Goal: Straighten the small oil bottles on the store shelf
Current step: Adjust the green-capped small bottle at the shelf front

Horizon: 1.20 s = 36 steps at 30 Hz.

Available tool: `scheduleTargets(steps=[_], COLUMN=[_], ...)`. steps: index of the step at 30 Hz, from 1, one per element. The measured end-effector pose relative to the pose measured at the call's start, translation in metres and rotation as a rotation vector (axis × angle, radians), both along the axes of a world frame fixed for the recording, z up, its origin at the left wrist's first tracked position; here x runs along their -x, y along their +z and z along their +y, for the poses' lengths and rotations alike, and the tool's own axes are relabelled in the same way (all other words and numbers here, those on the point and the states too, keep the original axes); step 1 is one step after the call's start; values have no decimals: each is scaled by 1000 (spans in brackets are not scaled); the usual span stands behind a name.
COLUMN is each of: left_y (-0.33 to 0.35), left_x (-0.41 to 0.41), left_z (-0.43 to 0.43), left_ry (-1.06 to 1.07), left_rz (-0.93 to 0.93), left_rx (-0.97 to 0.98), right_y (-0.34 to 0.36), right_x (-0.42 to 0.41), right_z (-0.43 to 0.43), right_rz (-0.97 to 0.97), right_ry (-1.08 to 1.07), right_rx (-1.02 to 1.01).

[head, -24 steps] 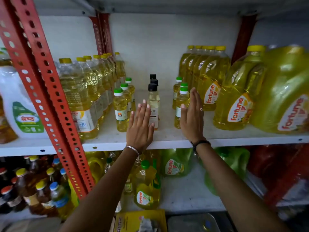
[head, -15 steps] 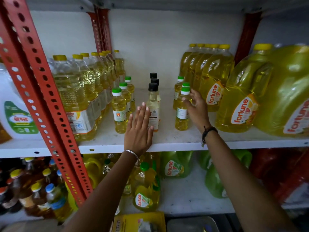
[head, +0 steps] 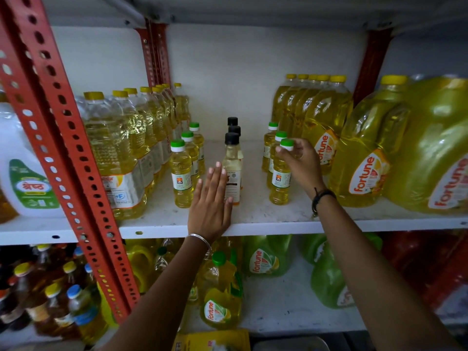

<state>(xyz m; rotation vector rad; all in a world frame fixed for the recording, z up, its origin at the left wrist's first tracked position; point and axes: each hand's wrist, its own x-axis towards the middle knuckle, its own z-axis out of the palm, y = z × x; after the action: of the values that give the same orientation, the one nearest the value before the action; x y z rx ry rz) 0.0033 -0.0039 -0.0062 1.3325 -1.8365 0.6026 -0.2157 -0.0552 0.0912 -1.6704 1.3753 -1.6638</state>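
This is a shop, seen at its cooking-oil shelving. A white shelf board (head: 266, 225) on red perforated steel uprights (head: 63, 138) carries many copies of the same goods in rows: tall yellow-capped oil bottles (head: 121, 148) at 9 o'clock, big "fortune" jugs (head: 364, 158) at 3 o'clock, and small green-capped bottles (head: 181, 176) between them. At 6 o'clock a lower shelf (head: 283, 307) holds more branded oil.

Both forearms are bare, with no sleeves in view. The left hand (head: 211, 198) has a thin, shiny silver metal bangle (head: 200, 238) at the wrist. The right hand (head: 301, 163) has a black cord bracelet (head: 321, 196) with a small knot and loose end.
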Motion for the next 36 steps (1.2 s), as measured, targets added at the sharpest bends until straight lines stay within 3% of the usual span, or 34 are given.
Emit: scheduleTargets(steps=[36], left_y=[1], left_x=[-1], left_z=[0], left_ry=[28], left_rz=[4], left_rx=[-46], right_y=[1], right_x=[16], right_z=[49], right_rz=[3], right_ry=[105], right_rx=[40])
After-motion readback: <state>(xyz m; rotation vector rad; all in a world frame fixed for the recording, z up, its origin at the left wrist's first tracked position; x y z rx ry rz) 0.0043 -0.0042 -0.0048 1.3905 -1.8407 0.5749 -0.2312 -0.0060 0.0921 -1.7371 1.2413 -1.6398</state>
